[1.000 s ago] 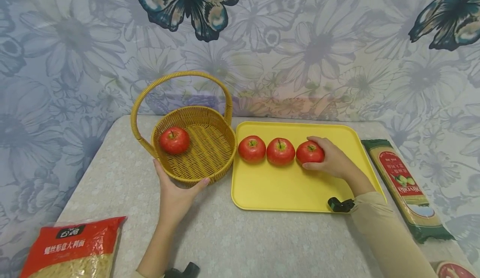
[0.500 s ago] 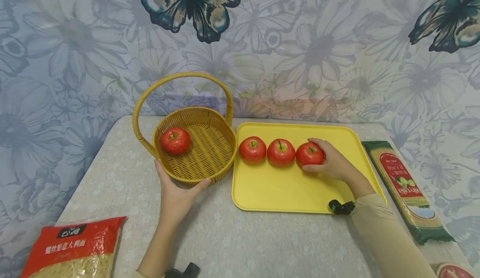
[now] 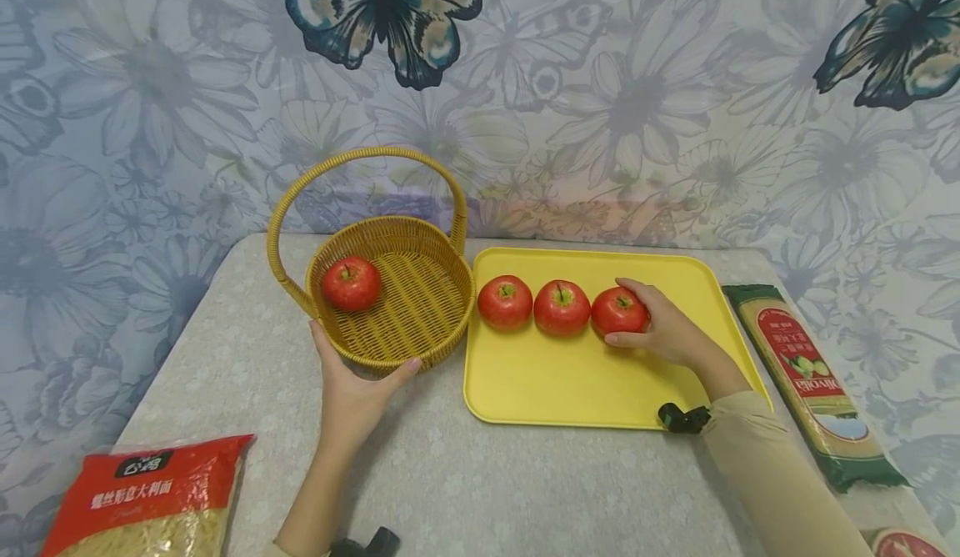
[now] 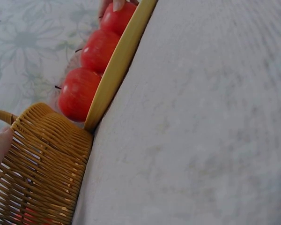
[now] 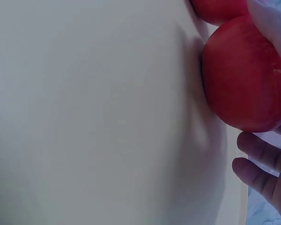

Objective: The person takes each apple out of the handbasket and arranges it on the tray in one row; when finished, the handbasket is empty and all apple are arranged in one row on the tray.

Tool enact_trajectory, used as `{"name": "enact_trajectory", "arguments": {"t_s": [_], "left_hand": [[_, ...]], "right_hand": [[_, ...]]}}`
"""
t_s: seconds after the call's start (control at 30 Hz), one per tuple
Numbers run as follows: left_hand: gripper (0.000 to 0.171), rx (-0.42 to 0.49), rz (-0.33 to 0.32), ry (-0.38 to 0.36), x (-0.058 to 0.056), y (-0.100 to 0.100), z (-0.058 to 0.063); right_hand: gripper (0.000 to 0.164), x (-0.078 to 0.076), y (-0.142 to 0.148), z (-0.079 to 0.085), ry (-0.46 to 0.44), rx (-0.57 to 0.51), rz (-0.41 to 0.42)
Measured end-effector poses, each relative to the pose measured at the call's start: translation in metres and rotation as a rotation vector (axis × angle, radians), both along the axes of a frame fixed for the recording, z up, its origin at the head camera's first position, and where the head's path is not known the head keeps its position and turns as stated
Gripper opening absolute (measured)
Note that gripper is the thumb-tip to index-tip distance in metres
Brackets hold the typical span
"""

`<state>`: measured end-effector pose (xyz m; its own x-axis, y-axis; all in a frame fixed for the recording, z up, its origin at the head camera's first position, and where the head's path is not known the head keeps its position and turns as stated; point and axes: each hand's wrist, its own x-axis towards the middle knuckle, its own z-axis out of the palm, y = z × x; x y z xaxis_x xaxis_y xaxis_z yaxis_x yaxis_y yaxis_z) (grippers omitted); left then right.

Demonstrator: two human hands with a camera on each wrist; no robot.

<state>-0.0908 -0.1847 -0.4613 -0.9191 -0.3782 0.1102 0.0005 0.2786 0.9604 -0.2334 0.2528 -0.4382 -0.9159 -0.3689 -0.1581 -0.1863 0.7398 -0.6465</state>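
Note:
My left hand holds the near side of a round yellow-brown wicker basket, thumb against its front wall and fingers at its left. Its other fingertips are hidden behind the wall. Inside the basket, at the left, lies one red apple. On the yellow tray three red apples form a row: a left apple, a middle apple and a right apple. My right hand grips the right apple from its right side, thumb in front. In the right wrist view, that apple appears resting low by the tray surface.
The basket's tall arched handle stands upright. A red pasta bag lies at the front left. A green-ended pasta packet lies right of the tray, and a round-labelled item is cut off at the lower right. A patterned cloth hangs behind.
The view has shifted very slightly. Both hands, the basket and the apples keep their places.

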Motion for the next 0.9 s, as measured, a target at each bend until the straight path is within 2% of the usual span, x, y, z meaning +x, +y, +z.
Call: {"name": "enact_trajectory", "arguments": {"t_s": [0.1,0.27,0.47,0.67,0.9], "left_hand": [[0.143,-0.001,0.002,-0.012,0.001,0.000,0.000],[0.143,0.000,0.003,-0.033,0.001,0.000,0.000],[0.143,-0.003,-0.009,-0.005,0.001,-0.001,0.001],[0.143,-0.014,-0.005,-0.022,0.001,-0.002,0.002],[0.142,-0.029,0.012,-0.071,0.003,-0.002,0.003]], "right_hand": [[0.105,0.000,0.001,0.004,0.023,0.001,0.003],[0.100,0.000,0.002,0.013,0.113,0.015,-0.006],[0.087,-0.001,-0.014,0.031,0.182,-0.055,0.010],[0.082,-0.005,-0.050,0.054,0.197,-0.103,0.098],[0.077,-0.013,-0.106,0.077,0.218,-0.141,0.268]]}}
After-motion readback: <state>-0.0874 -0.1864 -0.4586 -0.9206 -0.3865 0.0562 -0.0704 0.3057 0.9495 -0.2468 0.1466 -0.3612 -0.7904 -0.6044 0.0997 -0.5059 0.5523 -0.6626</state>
